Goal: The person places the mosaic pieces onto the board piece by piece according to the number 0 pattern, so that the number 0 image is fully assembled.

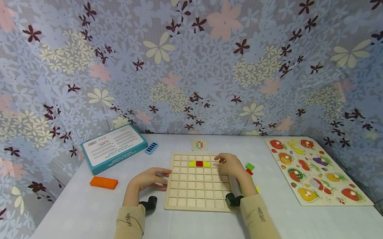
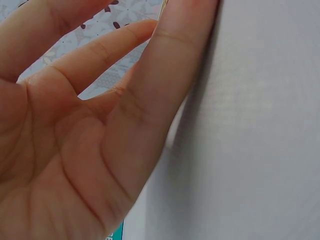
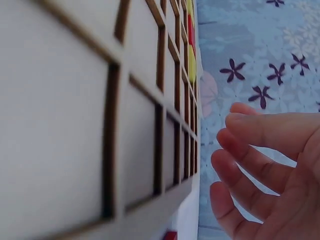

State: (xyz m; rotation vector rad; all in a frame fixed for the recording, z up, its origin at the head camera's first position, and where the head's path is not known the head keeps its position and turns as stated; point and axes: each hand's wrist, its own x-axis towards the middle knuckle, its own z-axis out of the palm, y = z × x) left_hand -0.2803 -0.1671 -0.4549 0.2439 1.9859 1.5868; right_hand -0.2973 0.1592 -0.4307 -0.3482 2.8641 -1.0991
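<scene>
A wooden grid board [image 1: 200,208] lies in front of me. In its second row from the back, a red square tile [image 1: 199,164] sits between two yellow tiles [image 1: 192,164] with slanted outer edges. My left hand [image 1: 150,178] is at the board's left edge, fingers spread and lightly bent; the left wrist view shows its bare palm [image 2: 60,160]. Over the back right corner of the board is my right hand [image 1: 232,166]. In the right wrist view its fingers [image 3: 255,165] are loosely bent above the grid, with nothing visible between them.
Behind the board lies a small pattern card [image 1: 199,145]. Green [image 1: 249,166] and red tiles [image 1: 249,171] lie beyond the right forearm. A fruit puzzle [image 1: 318,173] is at right; a teal box [image 1: 115,146], a blue slotted piece [image 1: 151,148] and an orange block [image 1: 104,182] are at left.
</scene>
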